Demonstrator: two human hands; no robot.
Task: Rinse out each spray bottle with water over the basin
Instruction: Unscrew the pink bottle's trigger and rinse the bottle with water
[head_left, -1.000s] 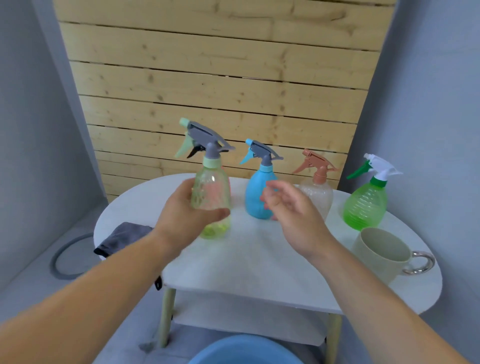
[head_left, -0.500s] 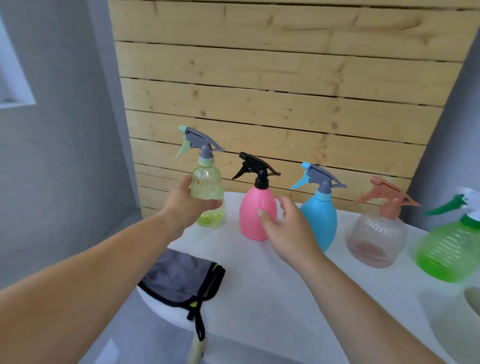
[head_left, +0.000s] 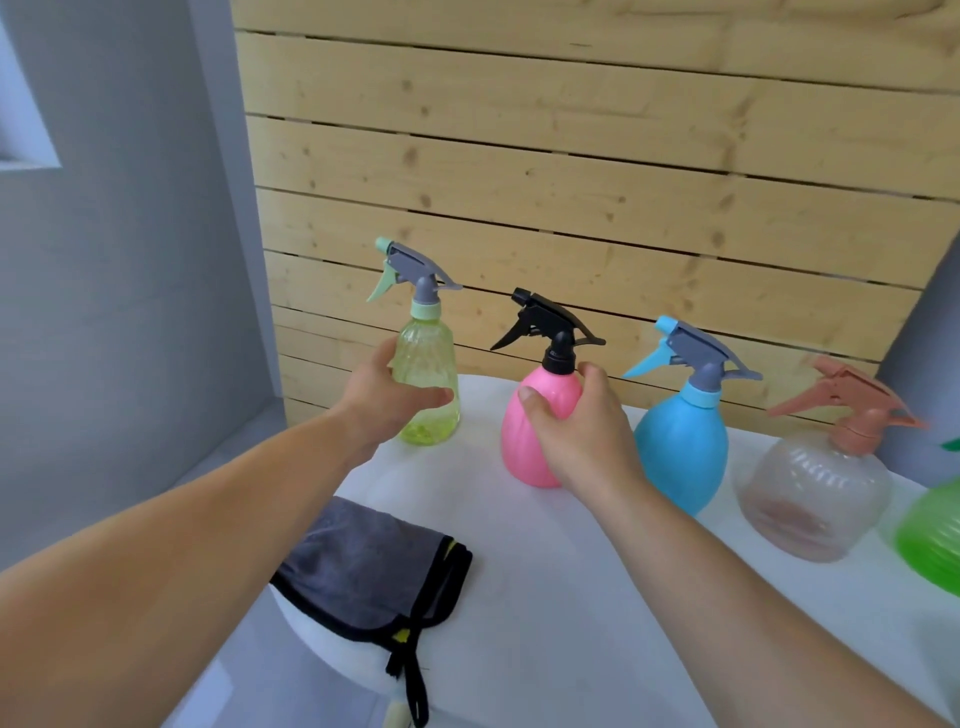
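Several spray bottles stand in a row on the white table (head_left: 545, 597) before a wooden slat wall. My left hand (head_left: 387, 402) grips the yellow-green bottle (head_left: 428, 364) with a grey and mint trigger, which stands at the table's far left end. My right hand (head_left: 582, 431) curls round the pink bottle (head_left: 530, 436) with a black trigger, thumb on its front. To the right stand a blue bottle (head_left: 683, 447), a clear bottle (head_left: 815, 499) with a salmon trigger, and a green bottle (head_left: 935, 540) cut off by the frame edge.
A folded grey cloth (head_left: 369, 566) with black trim lies on the table's near left edge, its loop hanging over. A grey wall stands to the left. The basin is out of view.
The view has swung left. My left hand set the yellow-green bottle down at the left end of the table. My right hand reached to the pink bottle and closed round it.
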